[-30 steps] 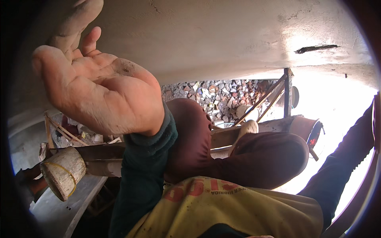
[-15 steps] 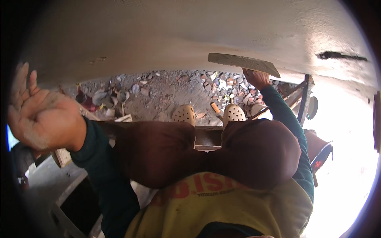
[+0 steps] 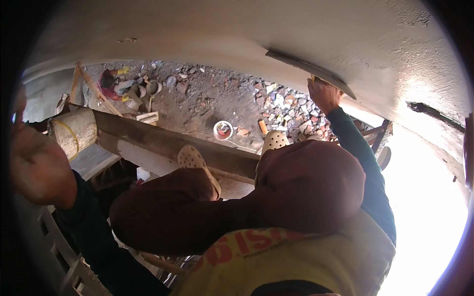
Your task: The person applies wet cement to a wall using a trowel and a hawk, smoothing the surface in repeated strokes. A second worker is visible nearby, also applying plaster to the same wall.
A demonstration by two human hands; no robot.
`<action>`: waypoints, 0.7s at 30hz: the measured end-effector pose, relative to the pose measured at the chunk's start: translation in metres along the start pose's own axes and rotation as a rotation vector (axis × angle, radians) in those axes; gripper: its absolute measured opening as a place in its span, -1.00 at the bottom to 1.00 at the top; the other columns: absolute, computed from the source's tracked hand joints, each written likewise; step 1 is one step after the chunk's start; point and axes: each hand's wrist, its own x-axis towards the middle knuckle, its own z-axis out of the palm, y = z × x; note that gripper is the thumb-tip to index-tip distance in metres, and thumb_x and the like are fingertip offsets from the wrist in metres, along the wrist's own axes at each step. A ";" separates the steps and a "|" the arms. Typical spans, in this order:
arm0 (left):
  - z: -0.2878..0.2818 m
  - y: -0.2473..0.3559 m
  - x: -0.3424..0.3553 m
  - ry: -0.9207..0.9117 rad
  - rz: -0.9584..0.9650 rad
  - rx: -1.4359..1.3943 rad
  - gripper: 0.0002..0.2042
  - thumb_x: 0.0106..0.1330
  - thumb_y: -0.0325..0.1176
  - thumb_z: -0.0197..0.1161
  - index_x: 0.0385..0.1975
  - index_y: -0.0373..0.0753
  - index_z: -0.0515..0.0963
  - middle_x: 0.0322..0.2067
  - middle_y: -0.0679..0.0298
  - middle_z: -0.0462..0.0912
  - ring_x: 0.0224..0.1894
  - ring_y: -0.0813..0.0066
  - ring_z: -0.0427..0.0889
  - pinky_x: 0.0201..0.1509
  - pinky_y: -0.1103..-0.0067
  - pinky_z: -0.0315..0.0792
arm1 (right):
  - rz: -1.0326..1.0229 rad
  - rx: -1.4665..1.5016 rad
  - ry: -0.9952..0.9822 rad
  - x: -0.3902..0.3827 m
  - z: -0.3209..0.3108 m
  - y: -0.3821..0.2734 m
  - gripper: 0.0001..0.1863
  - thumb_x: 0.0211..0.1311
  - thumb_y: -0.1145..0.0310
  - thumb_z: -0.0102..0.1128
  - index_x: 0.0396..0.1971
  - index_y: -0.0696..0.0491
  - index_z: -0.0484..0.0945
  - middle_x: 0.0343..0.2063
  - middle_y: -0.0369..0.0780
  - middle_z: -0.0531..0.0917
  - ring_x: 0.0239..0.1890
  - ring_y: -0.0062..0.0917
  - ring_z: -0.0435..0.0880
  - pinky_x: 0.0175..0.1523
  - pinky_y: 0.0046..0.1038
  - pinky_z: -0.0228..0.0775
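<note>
Wall [image 3: 197, 29] looks mostly smooth tbh, rough patch [image 3: 417, 18] and dark gap [image 3: 437, 114] probably remaining, right hand [image 3: 326, 94] clamped on the float [image 3: 304, 67] near its lower edge, left hand [image 3: 42, 165] well apart, can't tell its grip.

Dk-grn slvs [image 3: 363, 160], yel red-print top [image 3: 301, 256], brn pants [image 3: 316, 190], beige clogs [image 3: 195, 162]

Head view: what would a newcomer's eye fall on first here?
Probably the drop: mid-picture, pale holed shoes show against a wooden beam, with rubble and, at upper left, a person in red on the ground below. Next, at upper right, the right hand holds a long flat tool close to the smooth grey wall. The white glare at lower right also pulls the eye.
</note>
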 end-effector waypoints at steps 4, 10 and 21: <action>0.041 -0.033 -0.012 0.039 0.190 0.677 -0.59 0.55 -0.37 -0.24 -0.03 -0.55 0.53 0.03 -0.17 0.65 0.11 0.15 0.66 0.19 0.41 0.44 | -0.219 -0.437 -0.036 0.006 -0.109 0.009 -0.70 0.49 0.14 0.12 -0.03 0.03 0.63 -0.65 -0.30 0.52 -0.71 -0.57 0.49 -0.71 -0.41 0.24; 0.068 -0.080 -0.027 -0.098 0.137 0.460 -0.59 0.58 -0.30 -0.23 0.02 -0.45 0.55 0.07 -0.10 0.65 0.16 0.10 0.63 0.29 0.33 0.33 | -0.106 -0.533 -0.059 0.028 -0.309 0.046 -0.61 0.51 0.15 0.09 0.13 0.11 0.51 -0.56 -0.34 0.50 -0.64 -0.57 0.49 -0.59 -0.43 0.26; 0.005 -0.133 -0.059 -0.199 0.022 0.441 -0.57 0.59 -0.39 -0.13 0.43 -0.16 0.31 0.29 -0.06 0.47 0.28 0.12 0.49 0.06 0.36 0.60 | 0.005 -1.120 -0.467 -0.003 -0.303 0.034 -0.61 0.51 0.25 0.00 0.18 0.17 0.44 -0.35 -0.20 0.58 -0.38 -0.41 0.63 -0.19 -0.27 0.54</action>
